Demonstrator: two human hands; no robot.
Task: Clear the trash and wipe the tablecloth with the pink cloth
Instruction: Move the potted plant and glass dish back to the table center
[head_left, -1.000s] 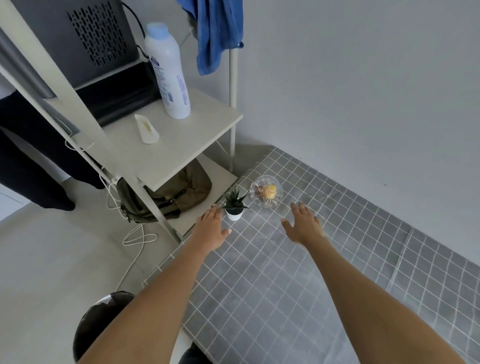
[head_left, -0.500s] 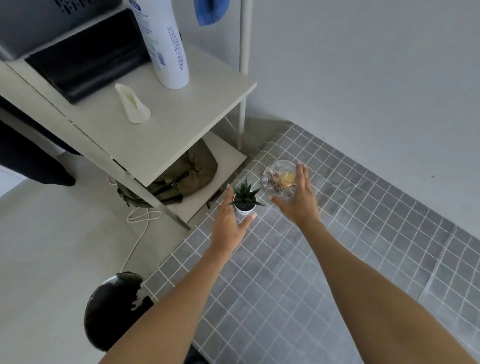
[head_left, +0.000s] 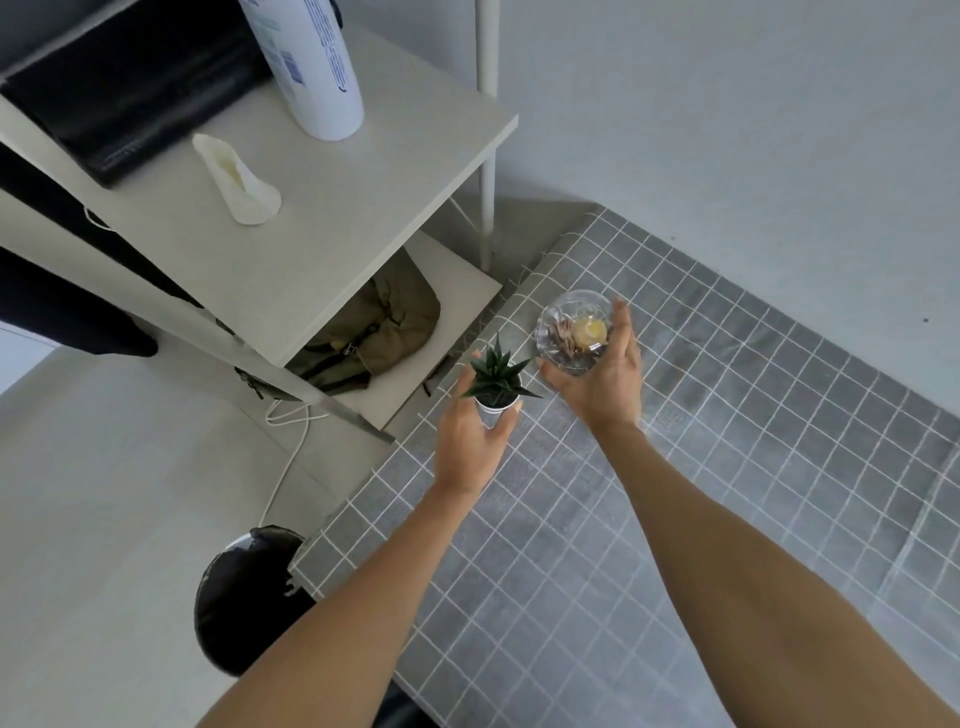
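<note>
The left hand wraps its fingers and thumb around the small white pot of a succulent plant. The right hand cups a clear glass bowl from below and from the side, fingers curled up along its wall; inside the bowl lie a yellowish round piece and some brownish scraps. Whether pot and bowl rest on the worktop or are lifted off it cannot be told.

Both things are at the far left corner of the grey checked tablecloth, the plant nearer that corner's left edge, the bowl just to its right. The tablecloth covers the worktop and runs along a white wall.

Left of the tablecloth's corner stands a pale shelf unit. Its upper board carries a tall white bottle, a small cream-coloured object and a black flat thing; its lower board holds an olive bag. On the floor by the tablecloth's near left edge is a bin lined with a black bag. A white cable trails over the floor.
</note>
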